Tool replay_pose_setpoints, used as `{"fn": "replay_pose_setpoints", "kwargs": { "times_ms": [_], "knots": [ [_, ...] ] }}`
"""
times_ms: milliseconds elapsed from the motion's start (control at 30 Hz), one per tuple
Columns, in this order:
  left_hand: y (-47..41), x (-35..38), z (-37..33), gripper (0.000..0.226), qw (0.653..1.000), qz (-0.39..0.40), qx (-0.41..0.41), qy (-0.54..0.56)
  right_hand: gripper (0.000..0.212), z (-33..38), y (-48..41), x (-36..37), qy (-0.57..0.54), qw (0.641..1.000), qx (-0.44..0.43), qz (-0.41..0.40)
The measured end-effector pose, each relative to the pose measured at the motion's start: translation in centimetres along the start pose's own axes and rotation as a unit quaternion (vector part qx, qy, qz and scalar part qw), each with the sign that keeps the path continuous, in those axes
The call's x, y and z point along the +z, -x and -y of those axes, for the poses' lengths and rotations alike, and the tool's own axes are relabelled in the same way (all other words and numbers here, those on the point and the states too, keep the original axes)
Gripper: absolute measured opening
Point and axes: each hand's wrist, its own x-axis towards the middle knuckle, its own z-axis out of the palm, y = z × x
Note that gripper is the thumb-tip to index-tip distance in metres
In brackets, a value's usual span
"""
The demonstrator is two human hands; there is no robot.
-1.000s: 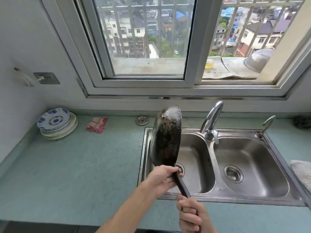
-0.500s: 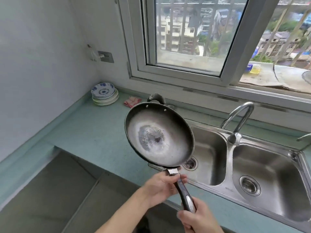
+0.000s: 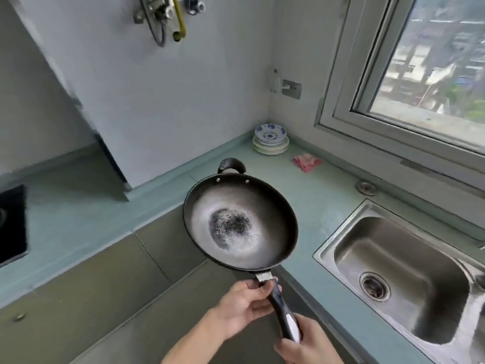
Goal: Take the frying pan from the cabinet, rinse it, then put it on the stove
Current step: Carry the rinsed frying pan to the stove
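A dark frying pan with a worn grey inside and a small loop handle at its far rim hangs level in the air over the inner corner of the counter, left of the sink. My left hand grips the long black handle close to the pan. My right hand holds the handle's end at the bottom of the view. The black stove shows at the far left edge, set into the counter. The steel sink lies to the right.
The teal L-shaped counter carries a stack of plates and blue-patterned bowls in the corner and a pink cloth beside them. Cabinet fronts run below. A window stands at the right, pipe fittings on the wall above.
The pan has turned from upright over the sink to level and travelled left, away from the sink. My view has swung left, so the stove has come into sight.
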Motion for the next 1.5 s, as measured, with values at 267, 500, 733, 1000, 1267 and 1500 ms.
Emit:
{"fn": "replay_pose_setpoints", "kwargs": {
  "times_ms": [267,500,733,1000,1267,1500],
  "knots": [
    [9.7,-11.3,-1.2,0.045,0.989,-0.086,0.109,0.04,0.025,5.5,-1.0,12.5,0.063,0.994,-0.042,0.074],
    [18.9,-22.7,-2.7,0.045,0.973,-0.163,0.159,0.049,0.023,10.7,-1.4,25.9,0.068,0.986,-0.04,0.145],
    [25.7,-32.4,-4.5,0.023,0.947,-0.233,0.202,0.087,0.027,15.2,-3.7,36.8,0.147,0.968,-0.088,0.184],
    [29.3,-43.9,-10.9,0.016,0.92,-0.299,0.224,0.119,0.015,22.2,-10.2,48.1,0.16,0.948,-0.123,0.245],
    [31.7,-56.5,-20.9,0.028,0.92,-0.33,0.188,0.096,0.017,30.1,-19.9,59.3,0.149,0.936,-0.131,0.291],
    [32.0,-65.5,-28.8,0.028,0.915,-0.339,0.163,0.148,0.017,36.3,-26.9,67.1,0.166,0.932,-0.136,0.292]
  ]
}}
